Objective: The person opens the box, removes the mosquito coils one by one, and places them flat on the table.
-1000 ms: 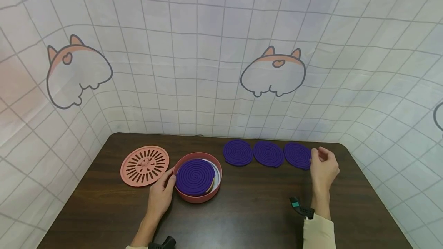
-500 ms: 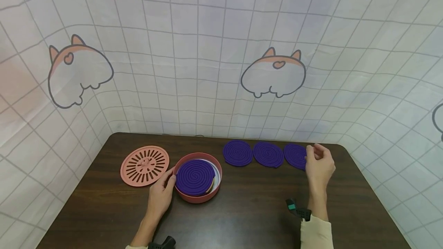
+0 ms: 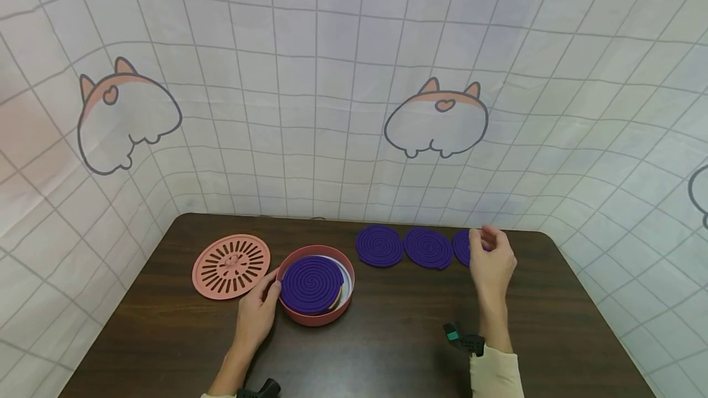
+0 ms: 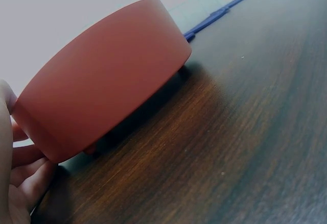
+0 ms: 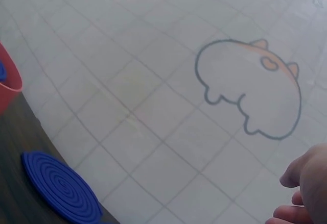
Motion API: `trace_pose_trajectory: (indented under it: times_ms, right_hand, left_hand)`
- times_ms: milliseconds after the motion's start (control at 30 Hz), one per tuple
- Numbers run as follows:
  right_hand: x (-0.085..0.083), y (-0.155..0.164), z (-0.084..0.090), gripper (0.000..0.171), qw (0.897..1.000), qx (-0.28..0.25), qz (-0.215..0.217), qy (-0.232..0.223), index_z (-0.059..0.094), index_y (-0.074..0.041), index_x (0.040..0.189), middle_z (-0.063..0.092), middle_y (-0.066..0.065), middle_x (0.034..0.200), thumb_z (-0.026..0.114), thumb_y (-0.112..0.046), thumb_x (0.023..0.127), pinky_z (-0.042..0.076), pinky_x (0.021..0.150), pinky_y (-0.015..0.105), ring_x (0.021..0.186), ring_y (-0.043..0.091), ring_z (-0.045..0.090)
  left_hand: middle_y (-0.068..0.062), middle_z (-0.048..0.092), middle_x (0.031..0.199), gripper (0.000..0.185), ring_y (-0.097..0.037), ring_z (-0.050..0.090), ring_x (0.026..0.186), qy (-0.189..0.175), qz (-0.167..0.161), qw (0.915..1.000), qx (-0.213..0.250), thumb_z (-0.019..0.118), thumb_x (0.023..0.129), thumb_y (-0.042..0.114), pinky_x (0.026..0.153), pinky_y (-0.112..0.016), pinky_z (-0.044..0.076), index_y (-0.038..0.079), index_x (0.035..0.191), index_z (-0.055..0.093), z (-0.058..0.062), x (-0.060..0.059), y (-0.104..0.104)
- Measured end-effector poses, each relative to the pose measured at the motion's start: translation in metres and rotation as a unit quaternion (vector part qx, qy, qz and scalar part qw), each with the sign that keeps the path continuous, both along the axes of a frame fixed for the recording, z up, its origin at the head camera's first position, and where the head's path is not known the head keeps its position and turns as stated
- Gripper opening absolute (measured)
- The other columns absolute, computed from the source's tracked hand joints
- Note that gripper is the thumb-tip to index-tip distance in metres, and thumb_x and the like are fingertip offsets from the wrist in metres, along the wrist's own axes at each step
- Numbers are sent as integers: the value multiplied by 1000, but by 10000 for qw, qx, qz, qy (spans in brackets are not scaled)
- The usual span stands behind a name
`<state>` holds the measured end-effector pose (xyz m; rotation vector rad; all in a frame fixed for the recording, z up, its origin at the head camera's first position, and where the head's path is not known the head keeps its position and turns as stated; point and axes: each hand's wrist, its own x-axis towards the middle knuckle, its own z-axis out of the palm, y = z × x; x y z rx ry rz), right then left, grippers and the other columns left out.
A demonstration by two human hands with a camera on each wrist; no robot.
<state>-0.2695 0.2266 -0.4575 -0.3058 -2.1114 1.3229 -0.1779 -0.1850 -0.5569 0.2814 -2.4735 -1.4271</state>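
Note:
My left hand (image 3: 257, 312) holds the left side of a round red box (image 3: 315, 319), thumb at the rim and fingers low on the wall in the left wrist view. Inside the box lies a purple spiral coaster (image 3: 311, 284) over something white, a thin yellowish edge showing at its lower right. Loosely curled and holding nothing, my right hand (image 3: 494, 263) is over the rightmost purple coaster (image 3: 461, 247), hiding its right part. Two more spiral coasters, a middle coaster (image 3: 428, 248) and a left coaster (image 3: 379, 245), lie in line with it.
A pink slotted disc (image 3: 231, 267) lies flat left of the box, close to my left hand. All of it is on a dark wooden table (image 3: 376, 349). Behind the table hangs a white gridded cloth (image 3: 310, 109) with cartoon dog prints.
My right hand has moved left, from the rightmost coaster's right edge to over it, hiding more of it. My left hand and the box have stayed in place.

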Motion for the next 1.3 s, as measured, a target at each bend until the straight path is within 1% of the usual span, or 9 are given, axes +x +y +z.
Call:
trace_pose_trajectory:
  times_ms: [167,267,600,800,933,1133,1300]
  right_hand:
    - [3,-11,2,35,9994,63,322,-97,66,-1,123,72,15,111,63,-25,97,45,68,2,79,-13,56]
    - [4,-17,3,36,9988,127,454,-103,66,-1,123,72,15,111,63,-27,97,45,70,1,80,-13,56]
    - [11,-31,4,36,9977,232,637,-72,65,-1,124,73,14,111,63,-26,98,45,71,1,84,-9,56]
    - [13,-45,3,35,9967,179,782,-123,65,-3,124,73,12,110,65,-26,97,45,71,1,86,-7,57]
    - [12,-55,2,34,9957,118,911,-153,65,-3,123,73,10,109,66,-23,96,46,71,2,86,-2,59]
    - [12,-70,2,32,9935,-63,1124,-162,66,-4,122,73,9,109,67,-22,95,48,72,5,91,9,62]
    - [11,-82,1,31,9915,-155,1279,-155,65,-4,122,72,9,109,67,-20,95,50,73,7,93,13,63]
  left_hand:
    - [-9,65,137,41,-29,59,129,-24,-2,10000,10,51,104,35,105,-52,48,17,139,61,0,0,-1]
    - [-9,65,137,41,-29,59,129,-15,-9,10000,14,51,104,35,105,-52,48,16,140,61,0,0,-1]
    - [-10,65,136,40,-28,60,128,26,-3,10000,37,51,105,34,104,-51,48,16,139,61,1,1,1]
    - [-9,66,136,40,-28,61,128,12,25,10000,75,50,105,35,104,-51,49,16,139,61,1,1,0]
    - [-10,65,136,41,-29,60,128,4,37,10000,41,51,105,34,104,-52,48,16,139,61,0,1,0]
    - [-11,65,136,40,-30,60,129,34,44,10000,69,52,104,33,105,-52,48,15,139,61,0,1,0]
    - [-10,65,136,39,-29,60,128,63,26,10000,22,51,105,31,104,-51,49,14,139,61,1,1,1]
